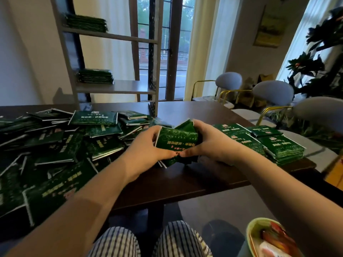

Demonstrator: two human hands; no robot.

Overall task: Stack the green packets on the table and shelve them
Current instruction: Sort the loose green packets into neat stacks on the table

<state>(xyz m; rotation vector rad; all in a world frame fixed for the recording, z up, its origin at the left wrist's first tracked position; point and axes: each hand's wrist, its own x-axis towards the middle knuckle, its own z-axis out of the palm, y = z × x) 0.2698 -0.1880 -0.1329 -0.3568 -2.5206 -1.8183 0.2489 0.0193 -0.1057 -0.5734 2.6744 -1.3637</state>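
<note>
Left hand (pixel 148 146) and right hand (pixel 210 143) grip a bundle (pixel 176 139) — gold print too blurred to read. Heap (pixel 55 145) lies left, stacks (pixel 278 145) right.

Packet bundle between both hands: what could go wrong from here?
1. The bundle looks bowed and uneven between the left hand and right hand; packets could slip from the grip.
2. The finished stacks sit near the table edge; an elbow might knock them off.
</note>
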